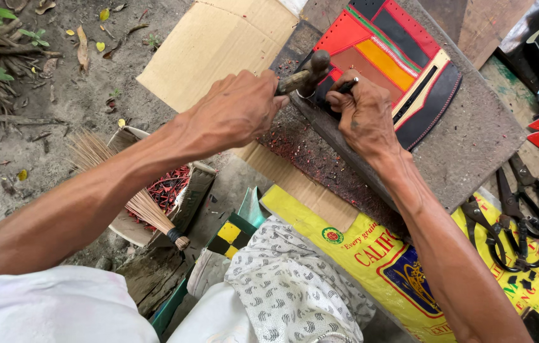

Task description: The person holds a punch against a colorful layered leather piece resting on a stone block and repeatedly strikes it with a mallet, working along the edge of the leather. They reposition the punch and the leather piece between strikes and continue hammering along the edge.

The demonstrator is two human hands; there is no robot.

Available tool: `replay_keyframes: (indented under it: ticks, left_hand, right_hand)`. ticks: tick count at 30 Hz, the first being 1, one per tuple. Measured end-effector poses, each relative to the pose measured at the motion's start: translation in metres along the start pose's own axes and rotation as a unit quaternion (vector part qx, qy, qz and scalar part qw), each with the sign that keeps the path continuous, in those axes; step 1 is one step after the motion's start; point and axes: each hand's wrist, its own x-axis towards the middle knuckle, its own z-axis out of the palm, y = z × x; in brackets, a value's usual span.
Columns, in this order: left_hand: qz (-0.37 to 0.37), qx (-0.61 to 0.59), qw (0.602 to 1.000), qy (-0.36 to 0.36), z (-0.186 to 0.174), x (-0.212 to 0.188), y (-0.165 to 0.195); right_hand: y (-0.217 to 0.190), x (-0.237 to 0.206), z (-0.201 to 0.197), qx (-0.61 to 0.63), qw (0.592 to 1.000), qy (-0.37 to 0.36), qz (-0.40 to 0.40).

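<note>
My left hand (234, 111) grips the wooden handle of a small hammer (311, 68), whose dark head hovers over the near corner of a patchwork leather piece (396, 57) in red, orange, brown, black and cream. My right hand (365, 114) presses on that corner and pinches a thin dark punch tool (347, 86) upright against it. The leather lies on a grey work block (473, 140) speckled with tiny red and black offcuts.
Scissors and pliers (524, 216) lie on a yellow printed sack (371, 254) at right. A small broom (136, 203) rests on a box of red scraps (168, 190) at left. Cardboard (212, 44) sits behind on sandy ground. Patterned cloth (295, 286) covers my lap.
</note>
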Motion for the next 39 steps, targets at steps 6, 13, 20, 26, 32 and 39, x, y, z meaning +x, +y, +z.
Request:
replay_keyframes:
  ticks: [6, 13, 20, 26, 32, 39]
  left_hand:
    - [0.004, -0.120, 0.991, 0.050, -0.028, -0.007, 0.029]
    - [0.100, -0.068, 0.988, 0.096, -0.034, -0.010, 0.046]
    - [0.160, -0.046, 0.974, 0.153, -0.035, -0.013, 0.054]
    - [0.081, -0.120, 0.984, 0.104, -0.047, -0.011, 0.051]
    - [0.215, -0.191, 0.929, 0.232, -0.049, -0.009, 0.068]
    - [-0.033, -0.147, 0.984, 0.090, -0.024, 0.000, 0.010]
  right_hand:
    - [0.004, 0.000, 0.006, -0.007, 1.000, 0.018, -0.022]
    - [0.005, -0.001, 0.010, 0.002, 0.999, 0.038, -0.033]
    - [0.006, -0.003, 0.009, -0.020, 0.997, 0.032, -0.067]
    - [0.005, -0.003, 0.011, -0.024, 0.997, 0.042, -0.062]
    - [0.006, -0.005, 0.012, -0.017, 0.997, 0.046, -0.062]
    - [0.009, -0.002, 0.010, -0.028, 0.998, 0.038, -0.051]
